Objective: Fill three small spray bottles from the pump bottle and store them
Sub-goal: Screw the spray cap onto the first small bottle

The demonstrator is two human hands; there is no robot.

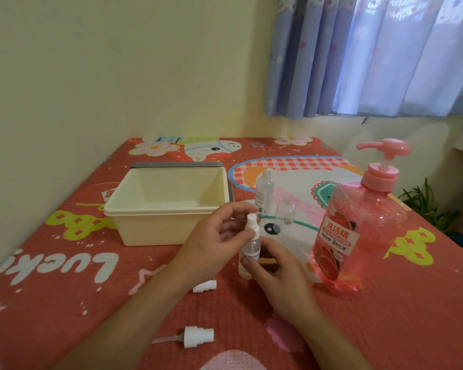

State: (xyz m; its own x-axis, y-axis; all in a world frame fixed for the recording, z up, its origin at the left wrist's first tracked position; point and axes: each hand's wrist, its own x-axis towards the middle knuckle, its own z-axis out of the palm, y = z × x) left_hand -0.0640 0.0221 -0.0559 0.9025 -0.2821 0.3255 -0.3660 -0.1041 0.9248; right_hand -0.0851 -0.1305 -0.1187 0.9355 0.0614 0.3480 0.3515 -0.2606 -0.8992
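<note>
A small clear spray bottle [250, 251] stands upright at the centre of the table. My right hand [278, 273] grips its body and my left hand [214, 241] pinches its white spray head [251, 222]. Two more small clear bottles stand uncapped behind it, a taller one [264, 193] and a shorter one [286, 213]. Their white spray heads lie loose on the mat, one [204, 286] under my left wrist and one [197, 336] with its tube nearer me. The big pink pump bottle [358, 233] stands to the right.
A cream plastic bin [134, 209] stands open at the left, with a grey lid [177, 164] behind it. The table wears a red patterned mat [64, 276]. Walls close the left and back; a curtain [372, 54] hangs at the right.
</note>
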